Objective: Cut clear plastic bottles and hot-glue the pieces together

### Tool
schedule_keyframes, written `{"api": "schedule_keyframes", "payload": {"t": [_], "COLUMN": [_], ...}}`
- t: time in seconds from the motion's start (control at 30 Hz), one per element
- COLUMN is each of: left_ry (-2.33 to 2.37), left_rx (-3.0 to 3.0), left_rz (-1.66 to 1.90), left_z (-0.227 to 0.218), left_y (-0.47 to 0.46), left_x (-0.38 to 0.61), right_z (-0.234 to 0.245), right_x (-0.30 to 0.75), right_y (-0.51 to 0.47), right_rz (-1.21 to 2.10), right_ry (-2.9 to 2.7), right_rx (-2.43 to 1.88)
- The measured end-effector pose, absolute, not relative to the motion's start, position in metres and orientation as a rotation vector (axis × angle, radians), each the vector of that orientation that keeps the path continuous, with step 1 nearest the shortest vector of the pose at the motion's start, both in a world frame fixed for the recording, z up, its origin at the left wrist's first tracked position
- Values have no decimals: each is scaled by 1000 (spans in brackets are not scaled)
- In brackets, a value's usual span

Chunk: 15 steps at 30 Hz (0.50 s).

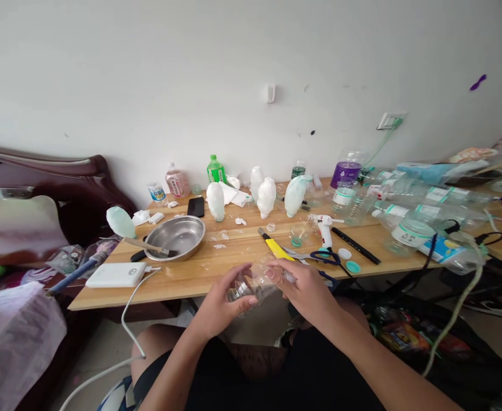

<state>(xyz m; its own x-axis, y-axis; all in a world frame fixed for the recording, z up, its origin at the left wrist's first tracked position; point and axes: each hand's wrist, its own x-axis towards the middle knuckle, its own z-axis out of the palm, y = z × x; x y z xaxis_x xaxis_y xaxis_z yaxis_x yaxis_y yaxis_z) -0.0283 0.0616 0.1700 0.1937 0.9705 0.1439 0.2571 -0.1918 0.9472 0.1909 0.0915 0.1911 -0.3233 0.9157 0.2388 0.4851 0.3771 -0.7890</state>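
Observation:
A clear plastic bottle is held between both hands above my lap, at the table's front edge. My left hand is wrapped round its left end, thumb on the near side. My right hand grips the other end with fingers and thumb pressed together; part of that end is hidden. Just beyond the hands lie a yellow utility knife and scissors with dark blue handles. A white glue gun rests behind the scissors, with a black marker to its right.
Several white-coated bottle shapes stand at the back. A steel bowl with a brush across it sits left, behind a white power bank and its cable. Clear bottles crowd the right side. A white cord hangs at right.

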Motion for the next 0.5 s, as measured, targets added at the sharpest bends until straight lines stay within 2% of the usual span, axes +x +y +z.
{"api": "schedule_keyframes", "payload": {"t": [0.27, 0.5], "left_ry": [1117, 1105], "left_rx": [1654, 1714], "left_rz": [919, 660], "left_z": [179, 190], "left_y": [62, 56], "left_x": [-26, -19], "right_z": [188, 184], "right_x": [192, 187], "right_y": [88, 80], "right_rz": [702, 636], "right_ry": [-1964, -1988], "right_rx": [-1237, -1242]}}
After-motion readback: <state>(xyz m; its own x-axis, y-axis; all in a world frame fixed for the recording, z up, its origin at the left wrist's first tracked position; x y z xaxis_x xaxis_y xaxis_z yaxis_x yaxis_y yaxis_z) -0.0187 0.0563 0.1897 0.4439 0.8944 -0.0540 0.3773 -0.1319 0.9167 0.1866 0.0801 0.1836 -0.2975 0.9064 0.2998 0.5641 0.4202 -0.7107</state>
